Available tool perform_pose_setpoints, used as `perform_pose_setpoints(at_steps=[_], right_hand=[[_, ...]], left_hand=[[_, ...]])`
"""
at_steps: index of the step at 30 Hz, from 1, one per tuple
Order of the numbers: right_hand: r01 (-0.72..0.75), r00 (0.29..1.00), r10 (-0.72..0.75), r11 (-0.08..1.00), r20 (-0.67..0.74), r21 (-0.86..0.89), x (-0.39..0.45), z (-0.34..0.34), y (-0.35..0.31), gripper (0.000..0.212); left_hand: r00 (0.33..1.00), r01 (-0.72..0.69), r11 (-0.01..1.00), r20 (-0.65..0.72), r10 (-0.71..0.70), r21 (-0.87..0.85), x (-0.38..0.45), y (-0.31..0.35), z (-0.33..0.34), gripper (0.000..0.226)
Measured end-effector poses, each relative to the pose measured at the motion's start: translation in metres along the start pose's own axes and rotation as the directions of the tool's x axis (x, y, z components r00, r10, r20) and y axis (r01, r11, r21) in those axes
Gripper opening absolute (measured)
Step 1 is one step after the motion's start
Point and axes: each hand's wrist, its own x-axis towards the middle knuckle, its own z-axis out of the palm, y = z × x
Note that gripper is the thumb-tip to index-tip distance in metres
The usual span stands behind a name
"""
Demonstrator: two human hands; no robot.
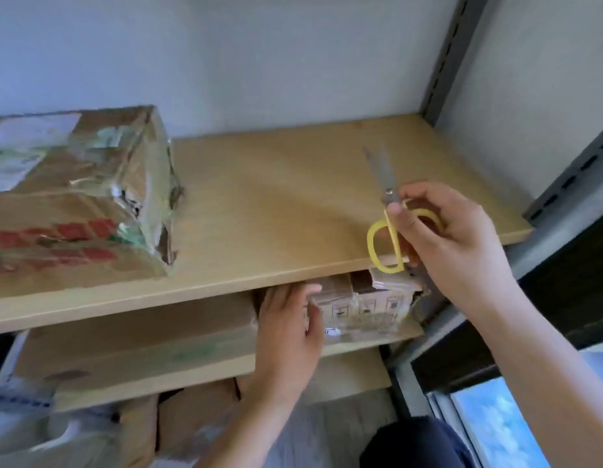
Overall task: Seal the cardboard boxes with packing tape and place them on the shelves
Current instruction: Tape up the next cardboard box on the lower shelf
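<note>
My right hand (448, 241) grips yellow-handled scissors (388, 211) above the right part of the upper wooden shelf (276, 204), blades pointing away from me. On the shelf below, my left hand (290, 329) rests with straight fingers against the left side of a small taped cardboard box (364, 302). A larger taped cardboard box (77, 197) with red and green print sits at the left end of the upper shelf. No tape roll is in view.
A grey metal shelf upright (445, 55) rises at the back right, another at the far right (573, 173). The lower wooden shelf (141, 352) runs left. Brown boxes (192, 420) and white bags (40, 430) lie beneath it.
</note>
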Motion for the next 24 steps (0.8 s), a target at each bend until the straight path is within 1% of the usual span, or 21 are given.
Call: perform_pose_setpoints(at_steps=[1, 2, 3, 4, 5, 6, 7, 9, 11, 12, 13, 14, 16, 18, 19, 20, 21, 22, 23, 24], right_hand=[[0.058, 0.998, -0.057, 0.998, -0.029, 0.028, -0.011, 0.001, 0.008, 0.011], [0.112, 0.991, -0.108, 0.992, -0.08, 0.049, -0.025, 0.002, 0.019, 0.012], [0.176, 0.975, -0.169, 0.984, -0.148, 0.032, -0.04, 0.004, 0.032, 0.013], [0.235, 0.949, -0.234, 0.972, -0.213, -0.022, -0.056, 0.007, 0.048, 0.013], [0.276, 0.919, -0.29, 0.957, -0.267, -0.09, -0.072, 0.009, 0.064, 0.013], [0.298, 0.893, -0.331, 0.943, -0.304, -0.152, -0.085, 0.009, 0.079, 0.013], [0.307, 0.874, -0.359, 0.93, -0.328, -0.202, -0.094, 0.008, 0.091, 0.014], [0.298, 0.836, -0.397, 0.908, -0.378, -0.293, -0.097, 0.0, 0.103, 0.016], [0.267, 0.77, -0.478, 0.843, -0.423, -0.467, -0.08, -0.014, 0.1, 0.019], [0.253, 0.743, -0.528, 0.79, -0.411, -0.558, -0.066, -0.02, 0.095, 0.02], [0.254, 0.732, -0.571, 0.736, -0.372, -0.628, -0.051, -0.025, 0.089, 0.022], [0.273, 0.737, -0.6, 0.687, -0.312, -0.674, -0.035, -0.029, 0.083, 0.025], [0.333, 0.76, -0.628, 0.595, -0.166, -0.731, -0.006, -0.03, 0.072, 0.03], [0.411, 0.748, -0.663, 0.488, -0.021, -0.77, 0.015, -0.025, 0.064, 0.031], [0.424, 0.746, -0.666, 0.439, 0.031, -0.792, 0.024, -0.021, 0.061, 0.031], [0.412, 0.769, -0.634, 0.394, 0.083, -0.822, 0.033, -0.017, 0.059, 0.032], [0.391, 0.808, -0.575, 0.363, 0.127, -0.846, 0.042, -0.013, 0.057, 0.035], [0.38, 0.856, -0.488, 0.366, 0.172, -0.85, 0.049, -0.012, 0.057, 0.035], [0.381, 0.893, -0.399, 0.42, 0.209, -0.824, 0.055, -0.013, 0.056, 0.034], [0.38, 0.914, -0.329, 0.493, 0.237, -0.782, 0.059, -0.014, 0.056, 0.033]], left_hand=[[0.997, -0.072, 0.994, -0.034, 0.075, 0.085, 0.006, -0.005, 0.011, 0.033], [0.99, -0.125, 0.975, -0.037, 0.133, 0.182, 0.014, -0.01, 0.021, 0.038], [0.988, -0.152, 0.945, 0.011, 0.156, 0.29, 0.02, -0.012, 0.03, 0.046], [0.986, -0.162, 0.903, 0.099, 0.133, 0.398, 0.027, -0.014, 0.038, 0.058], [0.977, -0.157, 0.86, 0.204, 0.064, 0.485, 0.032, -0.017, 0.044, 0.07], [0.956, -0.15, 0.83, 0.292, -0.016, 0.538, 0.036, -0.021, 0.05, 0.078], [0.933, -0.142, 0.815, 0.351, -0.08, 0.562, 0.039, -0.025, 0.052, 0.08], [0.907, -0.133, 0.811, 0.399, -0.132, 0.57, 0.036, -0.028, 0.053, 0.079], [0.895, -0.162, 0.799, 0.427, -0.128, 0.58, 0.026, -0.025, 0.054, 0.075], [0.893, -0.197, 0.78, 0.437, -0.107, 0.594, 0.019, -0.023, 0.054, 0.073], [0.892, -0.232, 0.763, 0.445, -0.082, 0.604, 0.012, -0.021, 0.053, 0.072], [0.888, -0.261, 0.755, 0.456, -0.056, 0.602, 0.006, -0.021, 0.051, 0.071], [0.877, -0.29, 0.771, 0.48, -0.024, 0.567, -0.002, -0.027, 0.042, 0.071], [0.868, -0.291, 0.795, 0.497, -0.015, 0.532, -0.002, -0.039, 0.027, 0.072], [0.864, -0.287, 0.805, 0.504, -0.018, 0.52, 0.001, -0.044, 0.019, 0.072], [0.86, -0.282, 0.814, 0.51, -0.02, 0.508, 0.006, -0.049, 0.013, 0.07], [0.857, -0.282, 0.82, 0.515, -0.019, 0.499, 0.012, -0.053, 0.007, 0.068], [0.854, -0.291, 0.817, 0.52, -0.011, 0.497, 0.018, -0.056, 0.003, 0.069], [0.85, -0.309, 0.808, 0.527, -0.001, 0.501, 0.025, -0.06, -0.001, 0.072], [0.843, -0.33, 0.797, 0.539, 0.008, 0.505, 0.032, -0.064, -0.003, 0.075]])
